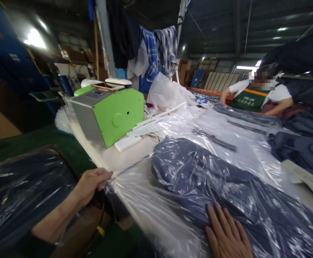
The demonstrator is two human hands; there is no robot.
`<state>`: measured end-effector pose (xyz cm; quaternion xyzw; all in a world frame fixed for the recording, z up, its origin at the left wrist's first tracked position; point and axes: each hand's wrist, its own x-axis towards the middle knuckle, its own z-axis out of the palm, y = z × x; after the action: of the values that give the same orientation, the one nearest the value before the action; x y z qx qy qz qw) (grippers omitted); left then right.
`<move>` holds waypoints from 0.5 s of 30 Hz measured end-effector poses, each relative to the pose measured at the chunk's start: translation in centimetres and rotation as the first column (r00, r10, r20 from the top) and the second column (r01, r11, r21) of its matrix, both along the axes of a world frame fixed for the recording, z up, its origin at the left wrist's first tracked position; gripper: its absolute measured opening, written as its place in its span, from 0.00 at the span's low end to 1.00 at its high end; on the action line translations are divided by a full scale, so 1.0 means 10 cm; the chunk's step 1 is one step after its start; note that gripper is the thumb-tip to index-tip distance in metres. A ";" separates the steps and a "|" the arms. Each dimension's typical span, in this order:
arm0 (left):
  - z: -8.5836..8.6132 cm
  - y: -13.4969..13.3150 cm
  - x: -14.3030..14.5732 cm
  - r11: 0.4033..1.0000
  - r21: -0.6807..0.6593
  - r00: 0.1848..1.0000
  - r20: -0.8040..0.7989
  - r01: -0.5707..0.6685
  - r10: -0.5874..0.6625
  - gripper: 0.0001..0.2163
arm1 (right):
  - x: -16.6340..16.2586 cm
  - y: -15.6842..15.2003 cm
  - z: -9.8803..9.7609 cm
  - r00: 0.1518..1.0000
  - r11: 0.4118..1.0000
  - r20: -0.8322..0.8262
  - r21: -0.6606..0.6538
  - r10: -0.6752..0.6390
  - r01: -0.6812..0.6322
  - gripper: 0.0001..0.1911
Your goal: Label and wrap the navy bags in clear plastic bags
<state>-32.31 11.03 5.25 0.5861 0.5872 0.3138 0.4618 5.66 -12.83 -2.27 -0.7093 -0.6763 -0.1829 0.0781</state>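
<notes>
A dark blue folded garment lies on the table inside a clear plastic bag. My left hand pinches the loose edge of that bag at the table's left edge, pulling the film into taut creases. On top of the bagged garment, my right hand rests flat with its fingers stretched out. The garment runs on toward the lower right, out of the frame.
A green and grey machine stands on the table at the left, beside a white keyboard. Across the table is a co-worker in a green apron. Dark bagged clothing sits in a box at the lower left.
</notes>
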 end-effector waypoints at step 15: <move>0.30 -0.20 0.26 0.613 0.662 0.791 -0.604 0.432 0.095 0.14 | -0.40 0.07 0.31 0.988 0.983 0.060 0.124 -0.141 0.133 0.24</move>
<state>-29.68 9.01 8.27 0.8474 0.4445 0.2903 -0.0107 1.71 -12.18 0.87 -0.7415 -0.6159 -0.2523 0.0847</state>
